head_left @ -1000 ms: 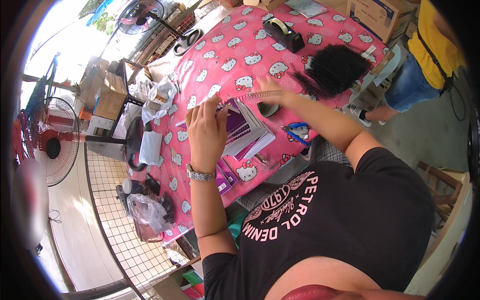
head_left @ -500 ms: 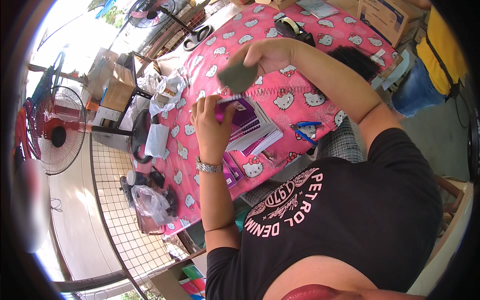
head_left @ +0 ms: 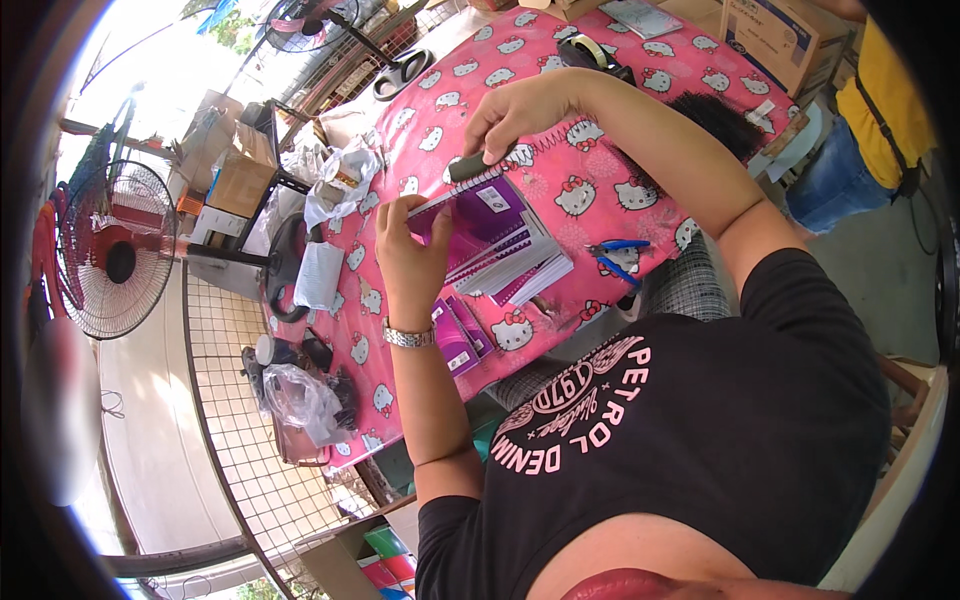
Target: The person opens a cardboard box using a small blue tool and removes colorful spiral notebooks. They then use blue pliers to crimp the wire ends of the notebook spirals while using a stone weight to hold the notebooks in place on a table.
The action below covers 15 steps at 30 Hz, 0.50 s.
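My left hand (head_left: 412,255) grips the near-left corner of a purple notebook (head_left: 480,222), thumb on its cover and fingers behind. A wire spiral coil (head_left: 478,184) runs along the notebook's far edge, and its loose end trails to the right. My right hand (head_left: 520,112) pinches a dark green flat pad (head_left: 466,168) and holds it at the coiled edge. Beneath and beside that notebook lie several other notebooks with white pages (head_left: 535,270). More purple covers (head_left: 460,340) rest close to my left wrist.
Blue-handled pliers (head_left: 622,262) lie to the right of the notebooks. A tape dispenser (head_left: 592,58) and a bundle of black coils (head_left: 715,125) sit at the far right on the pink tablecloth (head_left: 575,197). Fans (head_left: 118,262) stand left; a person in yellow (head_left: 885,110) is at right.
My right hand has lowered the green pad from above onto the notebook's coiled edge. The notebook in my left hand now shows more of its cover.
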{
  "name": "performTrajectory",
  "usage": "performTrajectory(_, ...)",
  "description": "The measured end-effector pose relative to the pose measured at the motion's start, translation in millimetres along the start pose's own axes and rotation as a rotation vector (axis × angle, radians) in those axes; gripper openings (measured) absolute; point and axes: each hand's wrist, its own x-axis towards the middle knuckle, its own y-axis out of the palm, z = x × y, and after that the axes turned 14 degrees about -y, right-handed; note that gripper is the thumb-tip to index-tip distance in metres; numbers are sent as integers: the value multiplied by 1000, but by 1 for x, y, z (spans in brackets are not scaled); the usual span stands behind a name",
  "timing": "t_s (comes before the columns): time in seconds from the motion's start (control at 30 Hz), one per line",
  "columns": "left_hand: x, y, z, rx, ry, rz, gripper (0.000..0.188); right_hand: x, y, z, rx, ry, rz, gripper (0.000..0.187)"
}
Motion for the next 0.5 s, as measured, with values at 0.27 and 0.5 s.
performTrajectory(0.27, 0, -2, 10, 42, -79, 97, 24, 11, -2, -11, 316, -64, 89, 51)
performTrajectory(0.5, 2, -6, 1, -42, -168, 151, 25, 23, 3, -16, 227, -51, 24, 46)
